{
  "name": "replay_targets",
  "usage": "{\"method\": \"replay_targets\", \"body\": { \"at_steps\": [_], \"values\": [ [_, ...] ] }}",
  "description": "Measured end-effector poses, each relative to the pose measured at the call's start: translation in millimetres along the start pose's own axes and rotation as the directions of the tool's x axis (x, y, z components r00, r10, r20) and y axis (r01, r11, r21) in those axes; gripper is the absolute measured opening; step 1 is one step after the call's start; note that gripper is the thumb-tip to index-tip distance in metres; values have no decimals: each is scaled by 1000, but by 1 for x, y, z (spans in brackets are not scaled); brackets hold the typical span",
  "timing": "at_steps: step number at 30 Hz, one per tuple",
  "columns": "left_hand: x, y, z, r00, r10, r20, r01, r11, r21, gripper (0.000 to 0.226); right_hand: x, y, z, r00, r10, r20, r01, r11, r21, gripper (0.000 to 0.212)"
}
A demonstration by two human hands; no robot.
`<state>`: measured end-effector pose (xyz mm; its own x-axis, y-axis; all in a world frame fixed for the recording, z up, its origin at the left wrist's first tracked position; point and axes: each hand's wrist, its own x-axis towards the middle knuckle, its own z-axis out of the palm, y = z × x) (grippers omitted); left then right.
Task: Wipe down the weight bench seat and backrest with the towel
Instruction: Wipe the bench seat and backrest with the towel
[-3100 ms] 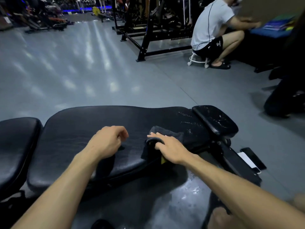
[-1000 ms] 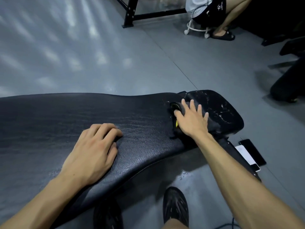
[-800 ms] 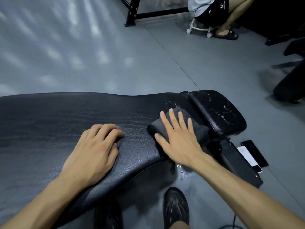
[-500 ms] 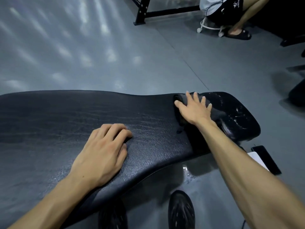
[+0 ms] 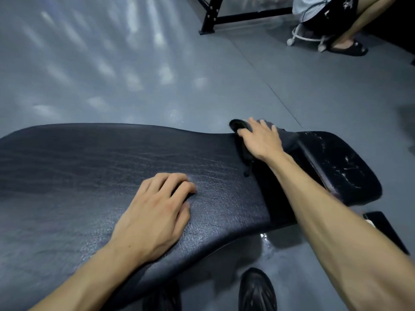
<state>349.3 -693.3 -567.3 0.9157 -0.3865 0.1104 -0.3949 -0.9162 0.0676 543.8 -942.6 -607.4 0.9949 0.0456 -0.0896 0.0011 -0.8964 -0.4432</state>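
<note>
The black padded backrest (image 5: 89, 167) of the weight bench stretches across the view. A smaller worn black seat pad (image 5: 343, 167) adjoins it at the right. A dark grey towel (image 5: 243, 151) lies bunched at the far right end of the backrest, by the gap to the seat pad. My right hand (image 5: 261, 140) presses flat on the towel with fingers spread, reaching to the bench's far edge. My left hand (image 5: 157, 212) rests on the backrest's near side, fingers loosely bent, holding nothing.
Grey gym floor (image 5: 134, 75) lies beyond the bench. A seated person (image 5: 332, 16) on a small white stool (image 5: 305, 38) is at the top right, beside a black rack foot (image 5: 211, 19). A phone (image 5: 381, 227) lies on the floor by the seat pad. My shoes (image 5: 257, 290) are below.
My right hand has slid the towel back and forth across the right end of the backrest, now at the far edge. My left hand stays planted on the backrest.
</note>
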Motion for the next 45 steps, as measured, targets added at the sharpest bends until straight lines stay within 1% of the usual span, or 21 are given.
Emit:
{"method": "replay_targets", "body": {
  "at_steps": [2,4,6,7,8,10,12,13,16,18,20,22,24,26,28,29,30,33,35,39,45],
  "values": [
    [-1,0,0,1000,-3,-1,3,1000,4,27,-26,-28,7,973,-227,43,224,973,52,55],
    [-2,0,1,1000,9,-17,-9,1000,11,27,-70,-26,9,886,-461,58,450,882,141,61],
    [-1,0,3,1000,19,-25,-19,1000,13,27,-105,3,7,827,-555,89,528,821,218,59],
    [-1,-1,3,999,16,-28,-16,1000,14,27,-107,22,1,833,-545,95,513,825,239,57],
    [-1,0,3,999,13,-32,-12,1000,15,27,-100,39,-6,872,-484,79,453,856,249,54],
    [0,1,3,999,13,-29,-13,1000,14,27,-68,60,-14,975,-222,2,216,951,221,54],
    [0,1,3,1000,12,-27,-12,1000,10,26,-31,52,-13,999,39,-23,-35,987,155,61],
    [0,0,3,1000,11,-28,-10,1000,9,25,-17,37,-6,998,54,-23,-51,992,118,61],
    [0,0,3,999,12,-33,-12,1000,6,24,-24,-26,16,978,-207,-13,208,973,97,55],
    [0,0,3,999,7,-45,-7,1000,6,23,-64,-49,21,904,-426,25,419,898,130,62],
    [-1,0,4,998,5,-56,-5,1000,3,21,-114,-37,18,827,-558,61,535,817,217,62],
    [-1,0,5,998,5,-66,-5,1000,1,19,-144,0,7,793,-602,93,564,783,262,61],
    [-1,0,5,998,1,-66,-1,1000,-3,18,-133,37,-4,850,-522,74,483,828,284,55],
    [0,0,5,998,-4,-58,3,1000,-11,17,-98,49,-8,957,-290,9,274,915,297,51],
    [0,0,5,998,-7,-56,6,1000,-13,16,-68,33,0,997,-70,-30,75,977,198,54],
    [-1,-1,4,998,-8,-55,7,1000,-11,15,-63,18,7,998,-58,-33,62,992,114,55],
    [-1,-1,4,998,-9,-55,8,1000,-8,15,-67,2,14,993,-114,-33,116,992,57,56],
    [-1,-2,3,998,-7,-59,6,1000,-12,16,-125,-26,24,931,-365,11,364,930,53,63],
    [-1,-3,3,998,-11,-63,10,1000,-12,18,-168,-17,23,899,-437,21,436,899,43,68],
    [-4,-2,0,998,-13,-59,12,1000,-17,22,-210,25,13,935,-354,11,355,935,-23,74],
    [-6,0,-2,999,-24,-47,22,999,-32,24,-211,79,-4,991,-137,9,136,990,35,70]
  ]
}}
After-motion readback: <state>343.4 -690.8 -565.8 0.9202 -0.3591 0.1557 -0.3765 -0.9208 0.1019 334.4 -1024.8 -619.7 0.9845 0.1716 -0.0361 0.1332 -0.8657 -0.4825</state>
